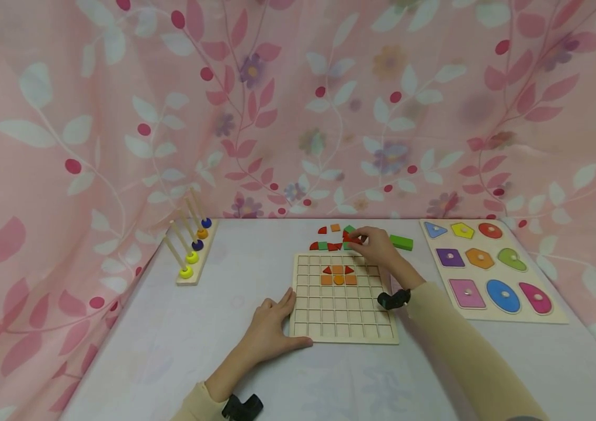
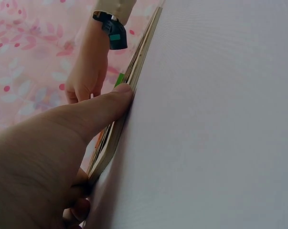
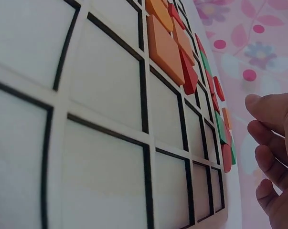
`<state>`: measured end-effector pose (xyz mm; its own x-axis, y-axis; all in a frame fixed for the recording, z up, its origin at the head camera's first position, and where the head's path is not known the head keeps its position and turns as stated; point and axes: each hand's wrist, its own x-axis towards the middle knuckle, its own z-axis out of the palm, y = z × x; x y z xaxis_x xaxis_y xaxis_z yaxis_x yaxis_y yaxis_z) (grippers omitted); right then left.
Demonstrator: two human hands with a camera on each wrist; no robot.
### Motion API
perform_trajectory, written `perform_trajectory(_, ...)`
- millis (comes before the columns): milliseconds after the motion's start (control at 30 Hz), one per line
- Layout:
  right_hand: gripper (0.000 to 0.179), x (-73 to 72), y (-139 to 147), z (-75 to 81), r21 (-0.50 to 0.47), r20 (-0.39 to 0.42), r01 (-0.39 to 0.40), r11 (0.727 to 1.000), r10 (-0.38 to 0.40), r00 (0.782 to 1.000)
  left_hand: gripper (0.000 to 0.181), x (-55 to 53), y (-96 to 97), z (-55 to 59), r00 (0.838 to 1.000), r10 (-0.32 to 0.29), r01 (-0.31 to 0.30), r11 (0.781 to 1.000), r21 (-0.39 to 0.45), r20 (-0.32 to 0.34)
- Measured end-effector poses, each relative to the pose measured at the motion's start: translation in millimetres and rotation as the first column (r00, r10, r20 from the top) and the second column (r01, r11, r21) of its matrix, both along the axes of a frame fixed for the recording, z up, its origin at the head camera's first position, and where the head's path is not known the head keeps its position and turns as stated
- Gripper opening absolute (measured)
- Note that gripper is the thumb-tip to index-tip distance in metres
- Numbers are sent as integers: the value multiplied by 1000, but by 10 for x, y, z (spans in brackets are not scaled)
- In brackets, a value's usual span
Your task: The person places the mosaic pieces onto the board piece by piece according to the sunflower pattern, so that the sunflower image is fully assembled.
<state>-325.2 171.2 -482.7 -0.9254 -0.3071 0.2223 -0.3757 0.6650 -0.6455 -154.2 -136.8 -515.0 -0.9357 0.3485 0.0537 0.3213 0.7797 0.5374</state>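
Observation:
A square wooden grid board (image 1: 345, 304) lies on the table in front of me. Orange squares (image 1: 326, 280), red triangles (image 1: 349, 270) and an orange round piece (image 1: 338, 280) sit in its upper cells. My left hand (image 1: 269, 330) rests at the near left corner, thumb stretched along the front edge and fingers against the left side. Beyond the board, my right hand (image 1: 377, 248) reaches down to loose red and green pieces (image 1: 322, 246). In the right wrist view its thumb (image 3: 263, 107) and loosely bent fingers show nothing between them.
A peg stand (image 1: 195, 269) with coloured rings stands at the left. To the right lies a shape puzzle board (image 1: 534, 313) with knobbed pieces. A green block (image 1: 401, 242) is just right of the loose pieces, and a floral curtain (image 1: 298, 117) hangs behind the table.

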Motion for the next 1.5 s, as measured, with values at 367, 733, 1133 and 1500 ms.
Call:
perform_trajectory(367, 27, -17, 167, 169, 17, -22, -57, 998, 57, 998, 114, -15, 8, 1, 1000, 6, -6, 1000, 5, 20)
perform_trajectory(733, 29, 56, 252, 203, 66, -22, -72, 995, 74, 997, 115, -25, -15, -12, 1000, 14, -14, 1000, 0, 25)
perform_trajectory(1133, 30, -128, 60, 14, 24, 71, -25, 999, 23, 997, 115, -6, -6, -5, 1000, 5, -5, 1000, 8, 25)
perform_trajectory(1500, 39, -519, -200, -23, -27, 102, 22, 999, -19, 995, 116, -23, -15, -21, 1000, 3, -3, 1000, -5, 26)
